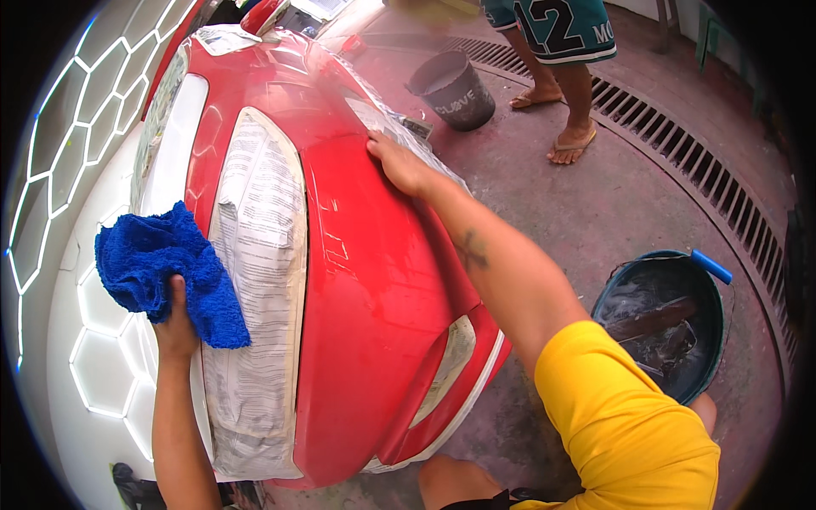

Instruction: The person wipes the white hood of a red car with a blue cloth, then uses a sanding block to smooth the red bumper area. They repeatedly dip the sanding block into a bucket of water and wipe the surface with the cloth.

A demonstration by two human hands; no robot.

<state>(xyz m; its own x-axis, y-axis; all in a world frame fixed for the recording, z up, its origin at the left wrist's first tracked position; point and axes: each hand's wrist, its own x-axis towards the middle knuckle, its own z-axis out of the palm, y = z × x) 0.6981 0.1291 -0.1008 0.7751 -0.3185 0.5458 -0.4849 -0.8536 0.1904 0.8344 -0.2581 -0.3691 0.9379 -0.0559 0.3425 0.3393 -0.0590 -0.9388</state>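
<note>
My left hand (177,327) grips a bunched blue microfiber towel (166,263), raised over the left side of the car. Part of the towel hangs in front of the paper masking (255,297) taped over a long, curved section of the front. My right hand (399,166) reaches across and lies on the glossy red car bumper (365,340), near its far edge. Its fingers look stretched out against the surface, though some are hidden. Streaks of light reflect off the red bodywork. A smaller papered opening (446,370) sits low on the bumper's right side.
Close on my right stands a dark bucket (612,340) of water with dark pieces inside and a blue handle grip. Farther off are a black pail (455,93) and a person's sandaled feet (571,143). A floor drain grate (680,140) curves along the right.
</note>
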